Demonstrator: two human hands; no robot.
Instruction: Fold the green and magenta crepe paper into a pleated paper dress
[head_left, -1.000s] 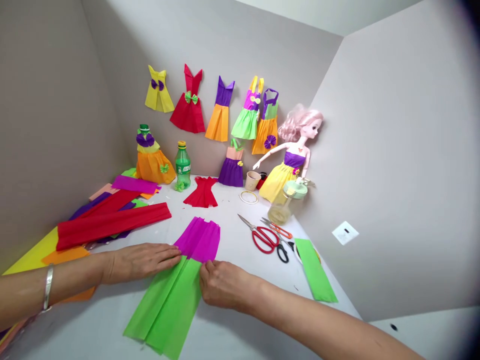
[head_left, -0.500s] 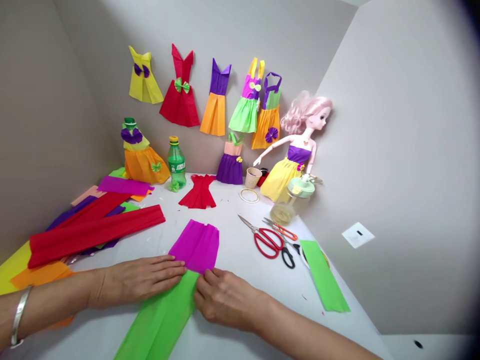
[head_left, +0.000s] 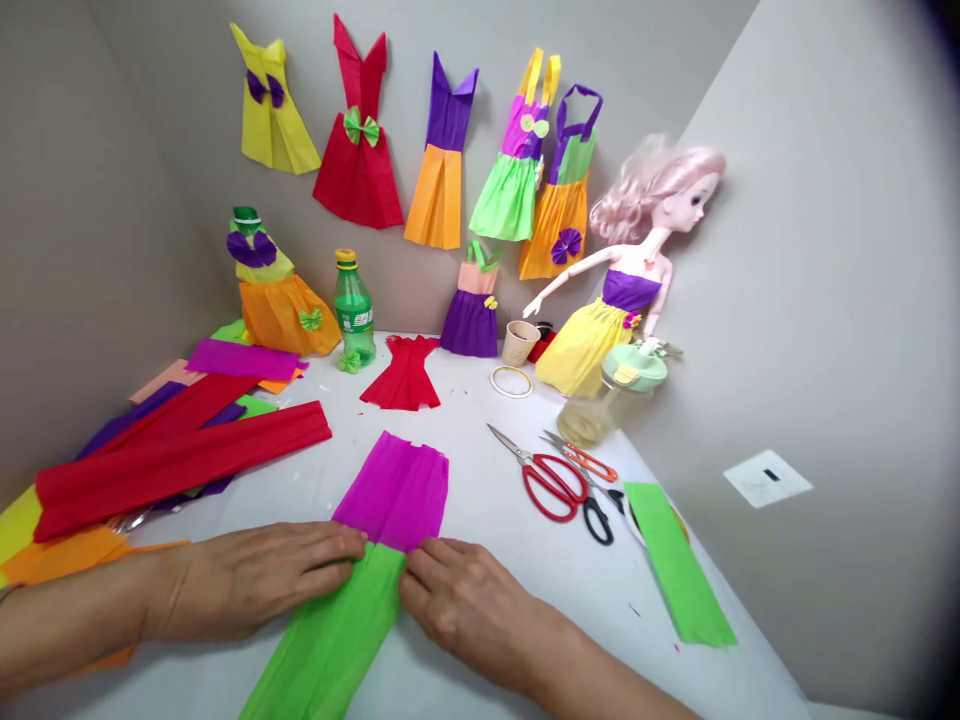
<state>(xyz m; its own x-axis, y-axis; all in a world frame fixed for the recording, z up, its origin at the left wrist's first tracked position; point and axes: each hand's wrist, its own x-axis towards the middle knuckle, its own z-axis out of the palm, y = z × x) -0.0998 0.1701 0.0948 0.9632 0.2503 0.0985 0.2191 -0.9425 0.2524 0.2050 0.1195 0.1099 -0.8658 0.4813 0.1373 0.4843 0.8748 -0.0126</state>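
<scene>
A magenta piece of crepe paper (head_left: 394, 490) lies at the middle of the table. Against its lower edge is a long green strip of crepe paper (head_left: 341, 630), running toward me. My left hand (head_left: 277, 570) rests flat, fingers stretched, over the left side where the two colours meet. On the right side of that join, my right hand (head_left: 469, 600) has its fingers curled and pinched at the green strip's edge. Its fingertips are partly hidden. Beyond the magenta piece lies a small red paper dress (head_left: 403, 374).
Red-handled scissors (head_left: 551, 485), black-handled scissors (head_left: 598, 520) and a folded green strip (head_left: 679, 565) lie right. Red crepe strips (head_left: 187, 465) pile up left. Behind stand a green bottle (head_left: 354, 315), a paper cup (head_left: 519, 343), a doll (head_left: 626, 290) and a clear jar (head_left: 589, 420).
The camera view has shifted closer and lower. My left hand has slid slightly left along the join; my right hand stays pinched at the green edge. The papers lie much the same.
</scene>
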